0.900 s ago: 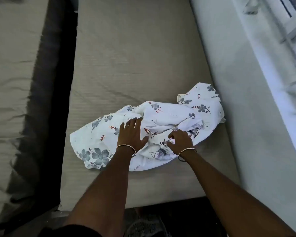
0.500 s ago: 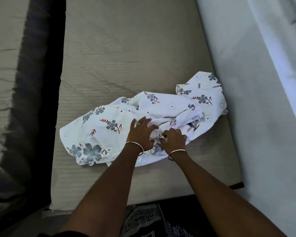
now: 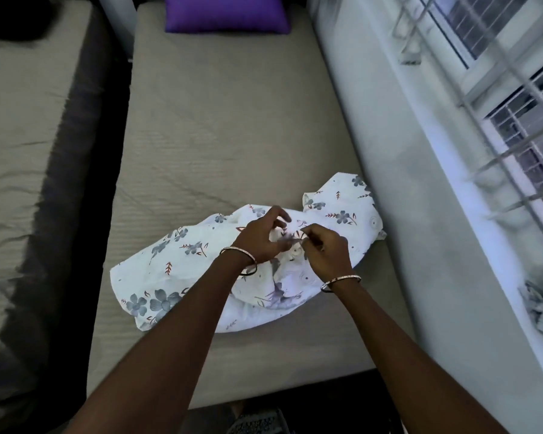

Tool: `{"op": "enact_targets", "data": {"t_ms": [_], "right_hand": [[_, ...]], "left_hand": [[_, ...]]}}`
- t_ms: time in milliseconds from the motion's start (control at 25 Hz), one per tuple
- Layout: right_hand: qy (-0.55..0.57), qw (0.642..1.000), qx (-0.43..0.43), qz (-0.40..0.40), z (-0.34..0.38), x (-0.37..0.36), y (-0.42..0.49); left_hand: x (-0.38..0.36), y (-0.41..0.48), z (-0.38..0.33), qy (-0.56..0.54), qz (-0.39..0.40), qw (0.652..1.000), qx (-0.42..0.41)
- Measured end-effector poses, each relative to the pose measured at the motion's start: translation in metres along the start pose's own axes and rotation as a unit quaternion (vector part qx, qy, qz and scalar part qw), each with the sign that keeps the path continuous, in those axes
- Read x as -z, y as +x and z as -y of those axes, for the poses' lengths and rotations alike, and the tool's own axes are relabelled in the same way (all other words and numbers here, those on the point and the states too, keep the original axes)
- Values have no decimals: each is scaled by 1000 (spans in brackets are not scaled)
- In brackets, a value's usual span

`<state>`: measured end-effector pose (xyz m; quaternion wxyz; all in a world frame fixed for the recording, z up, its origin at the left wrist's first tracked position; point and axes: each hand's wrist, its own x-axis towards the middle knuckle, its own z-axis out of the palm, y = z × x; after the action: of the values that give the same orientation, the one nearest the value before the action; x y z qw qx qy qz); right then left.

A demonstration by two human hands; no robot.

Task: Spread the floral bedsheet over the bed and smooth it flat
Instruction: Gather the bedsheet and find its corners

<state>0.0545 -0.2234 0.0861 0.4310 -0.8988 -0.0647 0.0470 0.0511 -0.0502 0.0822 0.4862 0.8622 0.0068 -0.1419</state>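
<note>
The white floral bedsheet (image 3: 176, 270) lies bunched in a heap on the near end of the beige bed (image 3: 232, 120). Both hands meet over the middle of the heap. My left hand (image 3: 261, 236) has its fingers curled and pinches a raised fold of the sheet. My right hand (image 3: 326, 249) pinches the same fold from the right, thumb and fingers closed on the cloth. Each wrist wears a thin bangle. The part of the sheet under the hands and forearms is hidden.
A purple pillow (image 3: 226, 14) lies at the far end of the bed. A second beige mattress (image 3: 22, 136) sits to the left across a dark gap (image 3: 85, 183). A wall (image 3: 420, 214) and barred window (image 3: 499, 89) run along the right.
Both hands have lifted from lying flat on the heap and now pinch a fold at its middle. The view has tilted up, showing the pillow and window.
</note>
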Motion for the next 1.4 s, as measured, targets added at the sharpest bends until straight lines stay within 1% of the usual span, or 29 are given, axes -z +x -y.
{"op": "enact_targets", "data": {"t_ms": [80,160,200,280,400,440,560,640,760,880,1040,1160,1240,1320,1400], "right_hand": [[43,999,7,-2,25,17,0],[97,995,5,0,49,31,0],[132,991,3,-5,61,40,-1],[206,979,-6,-10,81,59,0],[270,963,-1,8,106,83,2],[272,962,8,8,113,89,3],[252,966,63,9,133,105,0],[230,968,100,15,147,121,-4],[173,974,144,-18,167,144,-8],[145,971,166,-89,186,156,-13],[147,963,209,-89,215,169,-15],[169,956,234,-58,239,184,-13],[184,953,240,4,253,198,-13],[156,955,246,58,259,214,-9],[78,961,261,54,261,231,-4]], "left_hand": [[12,-5,-30,35,4,997,-67],[21,-8,-54,64,-17,990,-127],[27,-13,-67,60,-31,987,-143],[39,-20,-88,15,-54,991,-120],[54,-31,-117,-14,-40,993,-114],[58,-34,-126,-35,-32,992,-119],[74,-49,-159,-119,-53,979,-158],[88,-60,-181,-153,-70,971,-171],[104,-74,-207,-158,-99,961,-204],[117,-86,-226,-151,-132,951,-236],[140,-98,-248,-194,-161,934,-253],[158,-103,-264,-275,-118,926,-228],[167,-105,-270,-320,-66,920,-216],[174,-106,-277,-319,-33,922,-219],[183,-107,-280,-279,-16,930,-238]]}}
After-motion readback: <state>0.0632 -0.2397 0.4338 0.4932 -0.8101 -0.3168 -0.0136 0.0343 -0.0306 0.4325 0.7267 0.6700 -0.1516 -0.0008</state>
